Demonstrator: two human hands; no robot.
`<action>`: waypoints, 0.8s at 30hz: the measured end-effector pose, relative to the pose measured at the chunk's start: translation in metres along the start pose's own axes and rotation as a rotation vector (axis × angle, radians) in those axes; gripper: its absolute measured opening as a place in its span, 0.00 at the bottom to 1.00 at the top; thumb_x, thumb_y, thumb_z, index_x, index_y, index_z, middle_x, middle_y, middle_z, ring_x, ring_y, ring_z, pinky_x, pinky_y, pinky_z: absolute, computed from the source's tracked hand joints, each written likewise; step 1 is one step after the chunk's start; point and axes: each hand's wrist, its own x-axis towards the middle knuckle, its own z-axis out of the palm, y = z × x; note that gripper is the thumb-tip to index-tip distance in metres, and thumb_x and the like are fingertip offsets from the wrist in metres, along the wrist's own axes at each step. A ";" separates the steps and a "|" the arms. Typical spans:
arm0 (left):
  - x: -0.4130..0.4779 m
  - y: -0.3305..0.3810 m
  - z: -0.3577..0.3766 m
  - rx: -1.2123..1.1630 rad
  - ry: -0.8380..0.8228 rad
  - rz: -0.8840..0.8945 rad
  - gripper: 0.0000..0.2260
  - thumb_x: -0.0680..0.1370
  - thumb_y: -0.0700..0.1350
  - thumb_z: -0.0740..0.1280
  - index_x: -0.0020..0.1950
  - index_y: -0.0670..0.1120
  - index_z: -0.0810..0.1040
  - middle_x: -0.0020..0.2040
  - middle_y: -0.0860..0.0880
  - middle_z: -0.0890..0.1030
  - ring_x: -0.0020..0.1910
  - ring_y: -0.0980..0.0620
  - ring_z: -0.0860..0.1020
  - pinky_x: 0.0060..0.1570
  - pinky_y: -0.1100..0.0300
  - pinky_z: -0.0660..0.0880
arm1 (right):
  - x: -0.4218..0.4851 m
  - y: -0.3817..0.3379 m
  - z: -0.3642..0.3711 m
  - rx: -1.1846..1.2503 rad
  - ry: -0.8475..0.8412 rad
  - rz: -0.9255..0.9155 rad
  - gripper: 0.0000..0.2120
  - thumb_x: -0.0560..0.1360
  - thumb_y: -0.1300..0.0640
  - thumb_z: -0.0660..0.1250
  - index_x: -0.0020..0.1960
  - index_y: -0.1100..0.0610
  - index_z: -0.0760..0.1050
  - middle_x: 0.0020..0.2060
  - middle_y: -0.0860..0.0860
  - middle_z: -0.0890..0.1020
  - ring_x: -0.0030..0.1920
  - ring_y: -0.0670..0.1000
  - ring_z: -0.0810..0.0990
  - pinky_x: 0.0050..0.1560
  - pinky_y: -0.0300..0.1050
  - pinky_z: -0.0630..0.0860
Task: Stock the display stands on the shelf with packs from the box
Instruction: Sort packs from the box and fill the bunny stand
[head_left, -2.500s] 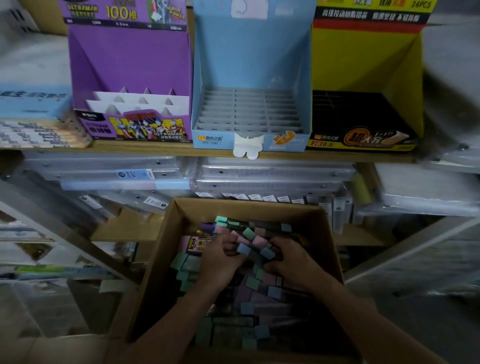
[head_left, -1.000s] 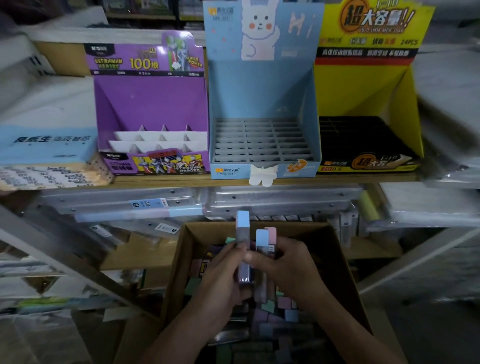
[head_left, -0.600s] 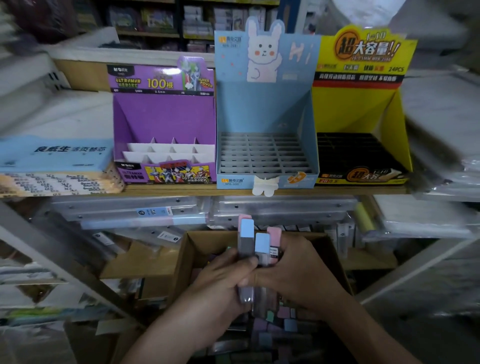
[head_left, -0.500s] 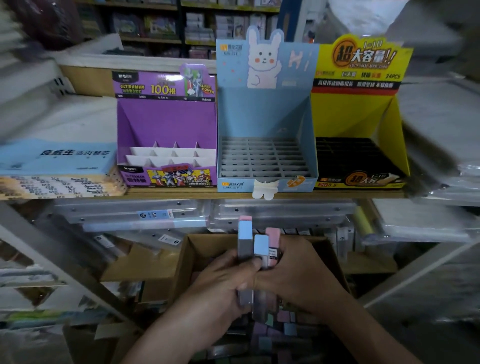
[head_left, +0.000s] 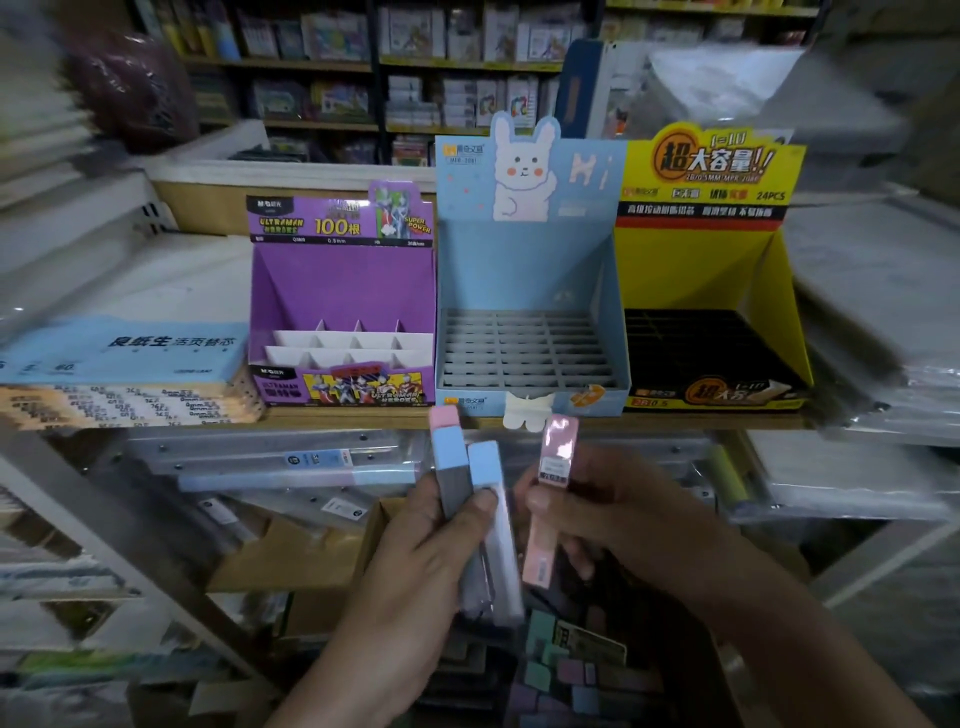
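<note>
Packs upright in both hands

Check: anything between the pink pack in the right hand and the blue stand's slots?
Nothing loose is in the way. The pink pack, in the right hand, is just below the front wall and white tab of the blue stand; its slots are open.

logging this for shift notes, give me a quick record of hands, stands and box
left hand: grips a bunch of packs, caps up
right hand: fingers pinch one pink pack
stands: purple stand, blue stand, yellow stand side by side on the shelf; no packs visible in them
box: below the hands, loose packs inside
</note>
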 end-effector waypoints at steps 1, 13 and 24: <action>0.001 0.004 -0.001 0.026 0.009 0.049 0.11 0.74 0.52 0.69 0.55 0.58 0.84 0.53 0.46 0.86 0.56 0.42 0.84 0.56 0.43 0.80 | 0.002 -0.004 -0.003 0.015 0.026 -0.023 0.03 0.77 0.55 0.71 0.48 0.54 0.81 0.31 0.59 0.80 0.26 0.50 0.75 0.29 0.43 0.73; 0.024 0.067 -0.010 0.134 0.118 0.364 0.07 0.82 0.46 0.64 0.58 0.47 0.79 0.45 0.41 0.86 0.40 0.43 0.86 0.37 0.58 0.82 | 0.084 -0.069 -0.039 -0.169 0.388 -0.306 0.04 0.80 0.62 0.67 0.47 0.60 0.79 0.34 0.58 0.83 0.28 0.50 0.80 0.31 0.47 0.79; 0.033 0.075 -0.014 0.102 0.153 0.356 0.06 0.77 0.49 0.67 0.48 0.52 0.83 0.43 0.42 0.85 0.42 0.46 0.86 0.37 0.59 0.82 | 0.156 -0.068 -0.035 -0.265 0.573 -0.293 0.08 0.75 0.62 0.74 0.53 0.61 0.79 0.38 0.55 0.84 0.36 0.52 0.84 0.42 0.54 0.84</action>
